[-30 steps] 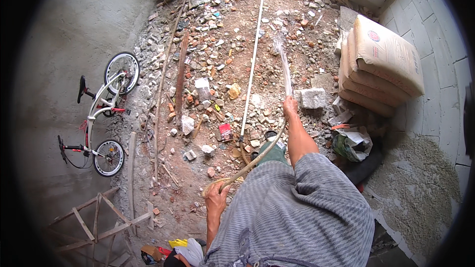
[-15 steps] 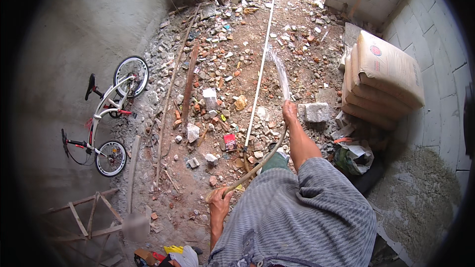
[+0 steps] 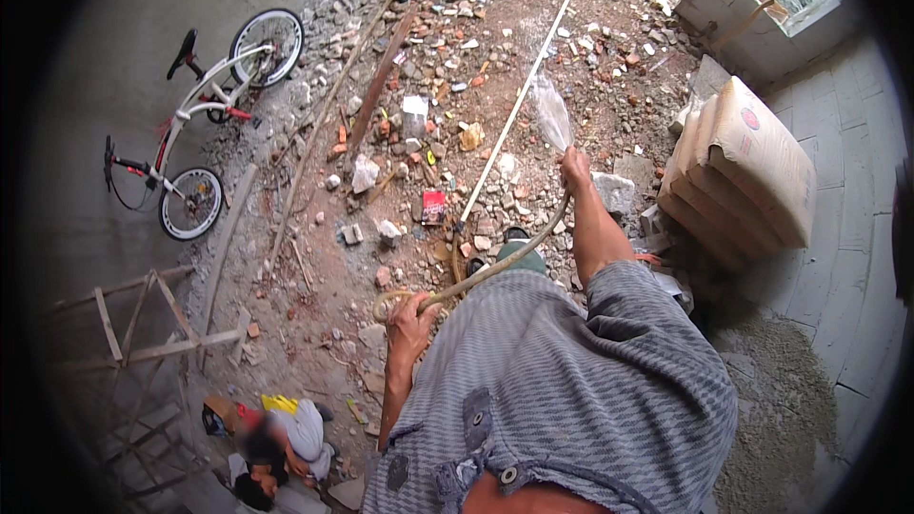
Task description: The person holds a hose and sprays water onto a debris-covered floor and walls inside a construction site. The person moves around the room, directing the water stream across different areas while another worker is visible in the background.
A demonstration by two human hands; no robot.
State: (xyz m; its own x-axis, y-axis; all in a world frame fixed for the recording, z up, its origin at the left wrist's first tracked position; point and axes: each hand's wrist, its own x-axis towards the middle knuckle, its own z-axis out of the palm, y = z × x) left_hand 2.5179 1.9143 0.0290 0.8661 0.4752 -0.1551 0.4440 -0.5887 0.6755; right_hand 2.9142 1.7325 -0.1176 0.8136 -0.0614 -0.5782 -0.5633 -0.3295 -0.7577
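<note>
A tan hose (image 3: pixel 522 253) runs across the front of my body from one hand to the other. My right hand (image 3: pixel 574 169) is closed around its far end, and a spray of water (image 3: pixel 552 116) leaves it toward the rubble. Lower and to the left, my left hand (image 3: pixel 411 322) grips the hose near a loop that bends back beside it. Below the water lies ground strewn with broken brick and stone (image 3: pixel 495 148). A long white pipe (image 3: pixel 526 86) slants over this rubble, its near end close to my feet.
A white bicycle (image 3: pixel 205 105) leans at the left wall. Stacked tan sacks (image 3: pixel 752 171) stand at the right, with a sand pile (image 3: pixel 776 390) nearer. Wooden planks (image 3: pixel 381 86) lie on the rubble. A wooden frame (image 3: pixel 143 324) and another person (image 3: pixel 271 452) are at lower left.
The view has shifted and turned, so the bicycle and rubble sit higher. Both hands keep hold of the hose, and the spray looks wider.
</note>
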